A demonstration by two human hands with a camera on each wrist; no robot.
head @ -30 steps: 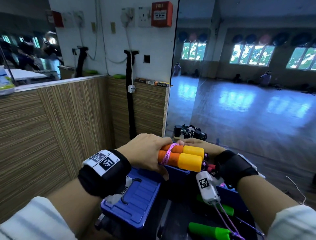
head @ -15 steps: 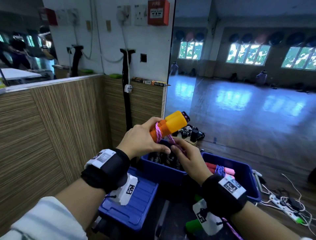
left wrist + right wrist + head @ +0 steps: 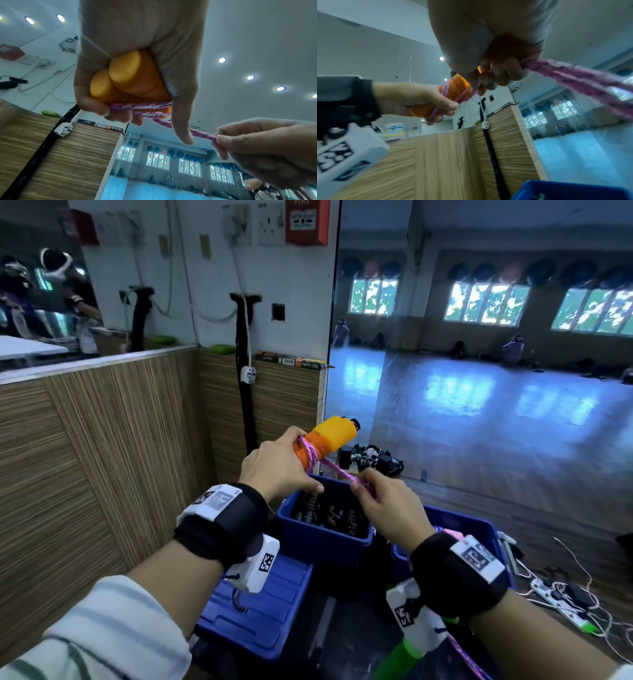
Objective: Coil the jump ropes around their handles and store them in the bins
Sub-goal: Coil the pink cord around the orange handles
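The left hand (image 3: pixel 277 470) is gripping two orange handles (image 3: pixel 325 440) together, rope wound around them. The right hand (image 3: pixel 387 508) is pinching the pink rope (image 3: pixel 337 470) taut above a blue bin (image 3: pixel 325 537).

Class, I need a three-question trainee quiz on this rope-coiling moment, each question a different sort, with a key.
1. True or false: the left hand holds two orange-and-yellow jump-rope handles together.
2. The right hand pinches: A) the pink braided rope B) a green handle C) a bin lid
3. Fill in: below the hands, the blue plastic bin holds ____ coiled items.

Key: 1 true; 2 A; 3 black
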